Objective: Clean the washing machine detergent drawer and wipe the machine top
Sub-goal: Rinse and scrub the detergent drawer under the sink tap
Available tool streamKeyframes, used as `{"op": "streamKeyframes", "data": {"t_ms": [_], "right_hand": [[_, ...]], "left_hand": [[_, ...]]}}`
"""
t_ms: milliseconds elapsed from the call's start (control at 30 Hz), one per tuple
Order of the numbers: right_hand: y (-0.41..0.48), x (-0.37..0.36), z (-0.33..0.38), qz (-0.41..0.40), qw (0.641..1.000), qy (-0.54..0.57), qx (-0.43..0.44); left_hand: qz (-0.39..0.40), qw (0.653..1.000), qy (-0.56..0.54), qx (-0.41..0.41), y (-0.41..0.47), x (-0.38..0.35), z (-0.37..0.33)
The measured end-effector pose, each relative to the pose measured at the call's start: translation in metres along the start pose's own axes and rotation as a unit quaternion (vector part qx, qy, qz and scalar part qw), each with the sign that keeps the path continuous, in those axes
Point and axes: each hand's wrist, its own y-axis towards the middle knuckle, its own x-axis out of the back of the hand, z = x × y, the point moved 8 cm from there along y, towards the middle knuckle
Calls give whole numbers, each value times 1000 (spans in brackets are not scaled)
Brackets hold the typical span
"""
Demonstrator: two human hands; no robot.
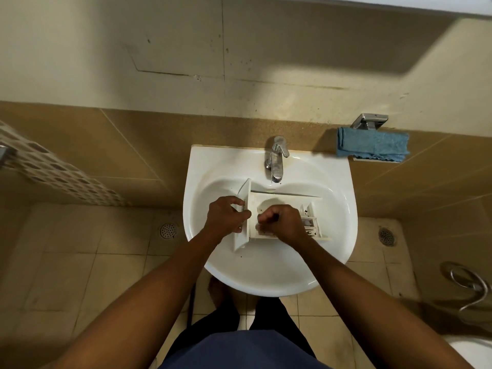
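The white detergent drawer (269,201) lies flat in the basin of the white sink (266,280), its front panel pointing left. My left hand (226,218) grips that front panel from the left side. My right hand (285,222) is curled into a fist inside the drawer's big compartment, holding a small thing that looks like a brush, mostly hidden by the fingers. The small compartments at the drawer's right end (308,222) show past my right wrist. A blue cloth (372,145) hangs on a wall holder to the right of the sink.
The chrome tap (277,161) stands at the back of the sink, its spout over the drawer's far edge; no water is seen running. Floor drains (167,230) (386,236) lie on both sides. A metal hose (471,286) lies on the floor at the right.
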Motion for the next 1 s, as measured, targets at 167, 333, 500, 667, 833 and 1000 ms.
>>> {"op": "streamKeyframes", "data": {"t_ms": [167,333,500,667,833,1000], "right_hand": [[-6,-4,2,25,1000,8,10],[4,-7,0,56,995,69,-43],[-22,-18,26,46,902,-361,231],[-15,-6,29,-27,915,-331,228],[3,-13,26,-26,913,-365,179],[-37,-16,17,-22,862,-449,234]], "left_hand": [[1,1000,3,0,-1,0,-2],[1,1000,6,-2,-2,0,-3],[-1,1000,8,-3,-2,-1,-4],[-1,1000,0,-1,-5,0,-4],[-6,1000,14,-5,-6,0,-7],[-5,1000,21,-14,-5,-1,-6]]}}
